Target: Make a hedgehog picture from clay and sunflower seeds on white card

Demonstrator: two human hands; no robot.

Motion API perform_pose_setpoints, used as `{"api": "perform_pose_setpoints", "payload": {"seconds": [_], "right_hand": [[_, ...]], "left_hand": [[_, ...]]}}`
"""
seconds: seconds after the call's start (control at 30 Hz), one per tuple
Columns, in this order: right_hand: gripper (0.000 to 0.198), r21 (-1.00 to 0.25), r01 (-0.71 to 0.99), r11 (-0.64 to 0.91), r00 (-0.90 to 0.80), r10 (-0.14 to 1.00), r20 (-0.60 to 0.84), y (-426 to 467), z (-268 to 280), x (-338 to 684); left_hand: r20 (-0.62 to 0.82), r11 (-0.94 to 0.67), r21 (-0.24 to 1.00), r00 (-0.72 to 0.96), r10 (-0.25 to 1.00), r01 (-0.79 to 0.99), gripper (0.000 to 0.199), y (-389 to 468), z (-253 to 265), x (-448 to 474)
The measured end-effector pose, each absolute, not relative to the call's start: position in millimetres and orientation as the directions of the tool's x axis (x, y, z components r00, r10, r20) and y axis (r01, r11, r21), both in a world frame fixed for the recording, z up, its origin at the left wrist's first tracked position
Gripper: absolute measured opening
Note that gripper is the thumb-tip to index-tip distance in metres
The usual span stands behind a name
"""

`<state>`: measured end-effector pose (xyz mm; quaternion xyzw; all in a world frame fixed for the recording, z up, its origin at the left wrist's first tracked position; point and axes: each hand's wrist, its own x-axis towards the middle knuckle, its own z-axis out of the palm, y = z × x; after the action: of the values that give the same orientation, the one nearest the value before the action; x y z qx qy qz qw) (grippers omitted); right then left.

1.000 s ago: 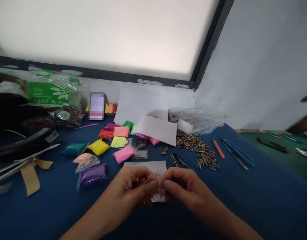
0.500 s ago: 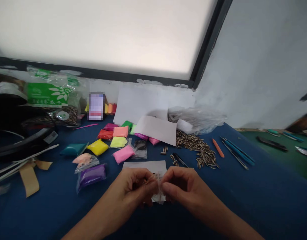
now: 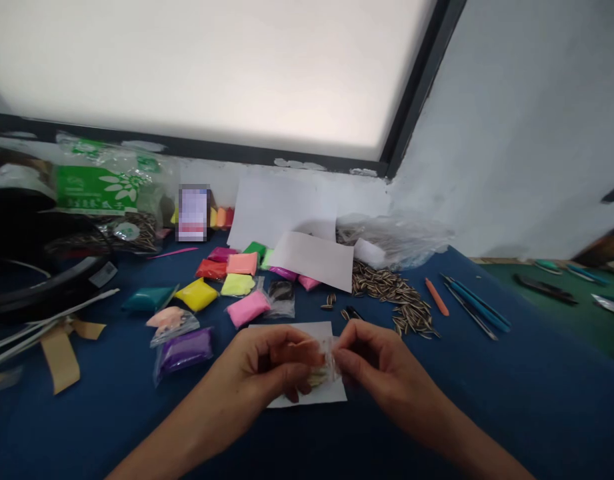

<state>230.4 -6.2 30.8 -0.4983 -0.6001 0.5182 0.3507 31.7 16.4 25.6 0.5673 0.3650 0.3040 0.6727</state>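
My left hand (image 3: 261,370) is closed round a small clear plastic packet with something orange inside, likely modelling clay (image 3: 309,353). At the packet's right end, the fingertips of my right hand (image 3: 374,360) pinch its clear edge (image 3: 331,360). Both hands are over a sheet of white paper (image 3: 331,395) on the blue table. Pale bits show under the packet, partly hidden by my fingers. Just beyond lie a pink clay packet (image 3: 248,309), a black clay packet (image 3: 281,293) and a few loose sunflower seeds (image 3: 329,302).
Coloured clay packets, among them a yellow one (image 3: 197,294) and a purple one (image 3: 184,353), lie left. Right are a seed pile (image 3: 387,287), an orange stick (image 3: 437,297) and blue tweezers (image 3: 477,303). A phone (image 3: 193,213) and a seed bag (image 3: 107,193) stand behind.
The clear packet has turned and shifted slightly right, so its orange content now shows. My right hand has moved a little right and up, and more white paper is visible.
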Motion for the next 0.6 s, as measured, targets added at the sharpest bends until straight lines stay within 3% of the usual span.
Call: {"api": "perform_pose_setpoints", "payload": {"seconds": [0.23, 0.4, 0.6], "right_hand": [[0.011, -0.903, 0.417, 0.102, -0.213, 0.977, 0.012, -6.1, 29.7, 231.5], [0.007, -0.886, 0.406, 0.224, -0.255, 0.959, 0.126, -8.9, 27.9, 229.6], [0.004, -0.965, 0.252, 0.067, -0.222, 0.975, 0.01, -9.1, 26.6, 224.1]], "left_hand": [[-0.165, 0.185, 0.983, 0.502, 0.849, 0.01, 0.029, 17.2, 23.4, 33.5], [-0.199, 0.212, 0.977, 0.501, 0.842, 0.03, 0.032, 18.2, 21.4, 33.5], [-0.141, 0.109, 0.99, 0.526, 0.839, 0.09, 0.022, 15.9, 22.2, 34.5]]}}
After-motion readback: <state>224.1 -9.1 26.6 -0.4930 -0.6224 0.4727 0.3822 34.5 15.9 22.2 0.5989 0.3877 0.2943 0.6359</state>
